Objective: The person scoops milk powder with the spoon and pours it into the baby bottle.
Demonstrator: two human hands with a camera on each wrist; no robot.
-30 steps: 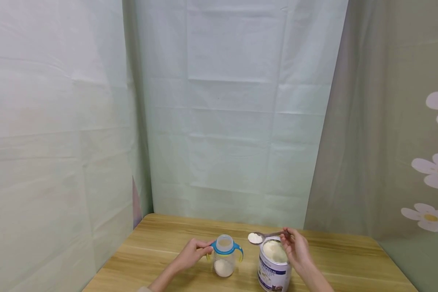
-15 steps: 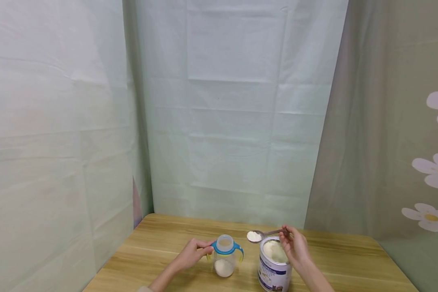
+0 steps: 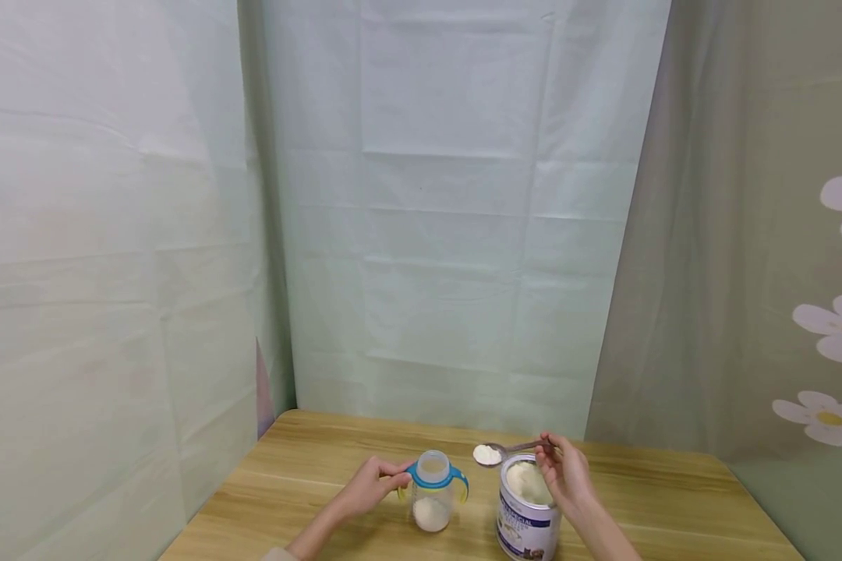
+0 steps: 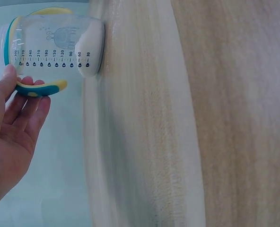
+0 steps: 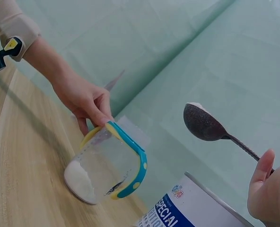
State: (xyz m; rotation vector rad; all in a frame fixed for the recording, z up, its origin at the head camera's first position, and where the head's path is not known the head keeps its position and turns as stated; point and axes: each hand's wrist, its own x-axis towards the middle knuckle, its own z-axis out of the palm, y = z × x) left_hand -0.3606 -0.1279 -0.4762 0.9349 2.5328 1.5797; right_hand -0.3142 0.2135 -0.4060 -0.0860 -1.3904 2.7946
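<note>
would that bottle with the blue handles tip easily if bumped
The bottle would probably resist a light nudge: it stands upright, its powder low down. A harder bump might swing it round the handle that the left hand pinches. It likely feels light, with much of it unfilled.

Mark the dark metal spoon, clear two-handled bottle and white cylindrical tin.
Dark metal spoon [image 5: 205,125], right wrist view: bowl's outside.
Clear two-handled bottle [image 4: 46,41], left wrist view: transparent side wall.
White cylindrical tin [image 3: 526,520], head view: labelled side.
</note>
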